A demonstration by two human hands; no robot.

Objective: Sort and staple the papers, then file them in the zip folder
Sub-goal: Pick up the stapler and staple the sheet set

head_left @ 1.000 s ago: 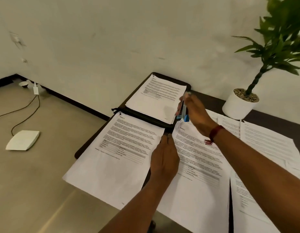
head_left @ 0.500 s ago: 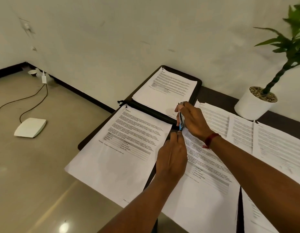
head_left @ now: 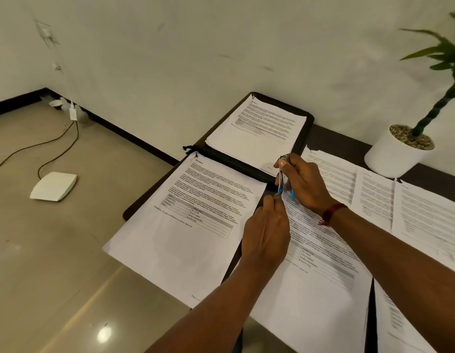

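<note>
Both arms stretched forward, meeting just in front of the open zip folder (head_left: 306, 124), right hand (head_left: 306, 184) wrapped round a blue stapler (head_left: 283, 183) stood on end at a paper stack (head_left: 318, 276) corner, left hand (head_left: 266, 233) knuckles-up, fingertips pinching that corner.

Right grip (head_left: 306, 186) is coming down w/ the stapler (head_left: 282, 183). 1 sec ago it was holding it up by the near edge of the zip folder (head_left: 234, 161). Now it's setting the stapler's mouth at the top-left cnr of the middle paper stack (head_left: 318, 289). Left grip (head_left: 266, 233) is sliding up the stack's left edge. Earlier it lay flat lower down w/ fingers straight. Now its fingertips are curling at that cnr, pinching the sheets right beside the stapler. The grips, apart before, are closing to almost touching.
</note>
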